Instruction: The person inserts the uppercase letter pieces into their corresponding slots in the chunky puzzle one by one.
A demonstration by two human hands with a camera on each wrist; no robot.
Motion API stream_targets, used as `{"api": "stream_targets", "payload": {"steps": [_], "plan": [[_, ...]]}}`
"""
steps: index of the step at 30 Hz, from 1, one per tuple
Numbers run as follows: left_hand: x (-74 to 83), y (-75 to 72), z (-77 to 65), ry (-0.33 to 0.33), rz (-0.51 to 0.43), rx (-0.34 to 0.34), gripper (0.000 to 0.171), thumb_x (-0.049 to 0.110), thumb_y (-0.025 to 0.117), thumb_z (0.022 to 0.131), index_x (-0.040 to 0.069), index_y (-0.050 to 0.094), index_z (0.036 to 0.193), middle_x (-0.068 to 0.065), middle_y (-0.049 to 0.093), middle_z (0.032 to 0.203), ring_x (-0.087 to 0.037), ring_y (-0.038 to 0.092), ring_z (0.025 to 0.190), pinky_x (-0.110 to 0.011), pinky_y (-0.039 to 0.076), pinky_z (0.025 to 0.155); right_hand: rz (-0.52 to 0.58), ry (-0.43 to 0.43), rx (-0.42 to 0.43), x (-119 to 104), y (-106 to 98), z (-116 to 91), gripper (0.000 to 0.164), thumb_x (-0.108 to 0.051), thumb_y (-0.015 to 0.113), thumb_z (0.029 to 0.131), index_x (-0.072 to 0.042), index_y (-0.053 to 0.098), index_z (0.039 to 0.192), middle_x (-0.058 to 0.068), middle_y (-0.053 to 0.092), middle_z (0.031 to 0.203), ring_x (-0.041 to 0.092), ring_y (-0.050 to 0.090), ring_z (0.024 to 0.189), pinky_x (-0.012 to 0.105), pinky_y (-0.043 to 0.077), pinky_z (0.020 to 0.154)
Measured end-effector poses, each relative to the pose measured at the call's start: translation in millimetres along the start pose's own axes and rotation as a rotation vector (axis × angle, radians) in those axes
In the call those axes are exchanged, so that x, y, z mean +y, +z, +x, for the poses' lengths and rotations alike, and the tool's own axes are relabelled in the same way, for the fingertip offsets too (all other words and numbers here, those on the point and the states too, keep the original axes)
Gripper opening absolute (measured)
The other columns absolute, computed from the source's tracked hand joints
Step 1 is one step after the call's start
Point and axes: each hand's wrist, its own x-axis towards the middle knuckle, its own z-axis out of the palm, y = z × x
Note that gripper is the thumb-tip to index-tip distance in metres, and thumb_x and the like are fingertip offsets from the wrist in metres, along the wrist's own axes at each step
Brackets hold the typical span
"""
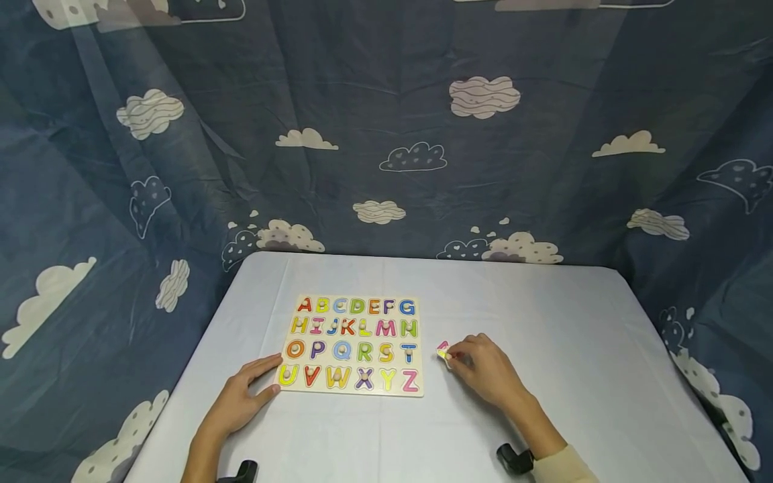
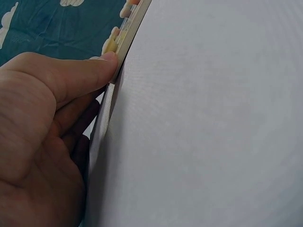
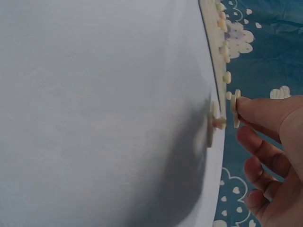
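Observation:
A wooden alphabet puzzle board (image 1: 356, 340) with colourful knobbed letters lies on the white table. At its left edge rests my left hand (image 1: 237, 401), its index finger and thumb extended against the board's side. The left wrist view has the thumb (image 2: 90, 71) right at the edge. My right hand (image 1: 486, 370), just right of the board, pinches a small yellow puzzle piece (image 1: 444, 355) between thumb and fingers. In the right wrist view this held piece (image 3: 236, 109) stands edge-on. Beside it a pink puzzle piece (image 1: 443, 345) lies on the table, its knob (image 3: 219, 123) sticking up.
The white tabletop (image 1: 561, 329) stretches around the board. Dark blue cloth with printed clouds (image 1: 378, 212) hangs behind the table and along both sides. A black wrist device (image 1: 515, 459) sits by the right wrist, another (image 1: 243, 471) by the left.

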Motion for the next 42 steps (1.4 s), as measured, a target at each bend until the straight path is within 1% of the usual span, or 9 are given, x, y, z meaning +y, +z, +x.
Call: {"api": "stream_targets", "payload": {"steps": [6,12,16,20,26,31,36,42], "plan": [[-0.6,0.9,-0.7,-0.007,-0.003,0.002,0.06,0.027,0.078,0.092,0.021,0.058,0.148,-0.003,0.052,0.157,-0.036,0.037,0.151,-0.064,0.029,0.122,0.04,-0.016,0.038,-3,-3,2,0.016,-0.023,0.088,0.082,-0.018,0.081,0.096,-0.012,0.068,0.084,0.012,0.056,0.083,0.027,0.048,0.068],[0.0,1.0,-1.2,-0.015,-0.009,0.002,0.06,0.027,0.078,0.092,0.021,0.057,0.149,-0.003,0.051,0.158,-0.037,0.036,0.152,-0.065,0.028,0.122,0.074,-0.03,0.042,-13,2,1,0.017,-0.027,0.09,0.081,-0.019,0.081,0.092,-0.012,0.068,0.083,0.014,0.058,0.082,0.026,0.048,0.068],[0.1,0.6,-1.3,-0.017,-0.009,0.003,0.06,0.027,0.078,0.093,0.02,0.057,0.149,-0.003,0.051,0.158,-0.037,0.035,0.152,-0.065,0.027,0.122,0.088,-0.035,0.032,-24,6,2,0.015,-0.025,0.09,0.08,-0.021,0.08,0.09,-0.013,0.067,0.081,0.013,0.056,0.081,0.025,0.047,0.068],[-0.2,-0.1,-1.1,-0.007,-0.004,0.004,0.06,0.027,0.078,0.092,0.02,0.057,0.149,-0.004,0.051,0.157,-0.038,0.037,0.151,-0.065,0.029,0.122,0.081,-0.051,0.002,-36,11,5,0.013,-0.026,0.089,0.081,-0.021,0.08,0.09,-0.013,0.066,0.081,0.011,0.054,0.08,0.025,0.046,0.068],[-0.1,-1.1,-0.1,0.01,-0.007,0.007,0.06,0.026,0.078,0.092,0.018,0.058,0.148,-0.005,0.052,0.157,-0.038,0.038,0.15,-0.065,0.029,0.121,0.065,-0.113,-0.028,-56,22,9,0.012,-0.029,0.087,0.082,-0.022,0.081,0.09,-0.012,0.069,0.085,0.007,0.053,0.08,0.024,0.047,0.07],[-0.5,-0.1,0.3,0.001,-0.009,0.002,0.06,0.024,0.078,0.092,0.019,0.057,0.148,-0.005,0.052,0.157,-0.038,0.037,0.151,-0.065,0.028,0.122,0.055,-0.162,-0.04,-68,32,11,0.014,-0.033,0.087,0.081,-0.024,0.081,0.09,-0.013,0.071,0.087,0.005,0.051,0.08,0.023,0.046,0.069],[0.9,0.3,0.3,-0.007,-0.006,0.001,0.06,0.023,0.078,0.092,0.018,0.057,0.149,-0.005,0.052,0.157,-0.038,0.037,0.151,-0.065,0.028,0.122,0.058,-0.181,-0.044,-77,40,13,0.013,-0.033,0.086,0.082,-0.023,0.081,0.09,-0.013,0.071,0.086,0.005,0.049,0.078,0.021,0.044,0.067],[-0.5,0.6,1.1,-0.011,0.0,0.001,0.06,0.024,0.078,0.092,0.019,0.057,0.149,-0.004,0.052,0.157,-0.038,0.037,0.151,-0.065,0.03,0.121,0.073,-0.207,-0.049,-81,44,15,0.01,-0.03,0.085,0.083,-0.023,0.081,0.089,-0.012,0.069,0.085,0.005,0.049,0.079,0.022,0.045,0.069]]}}
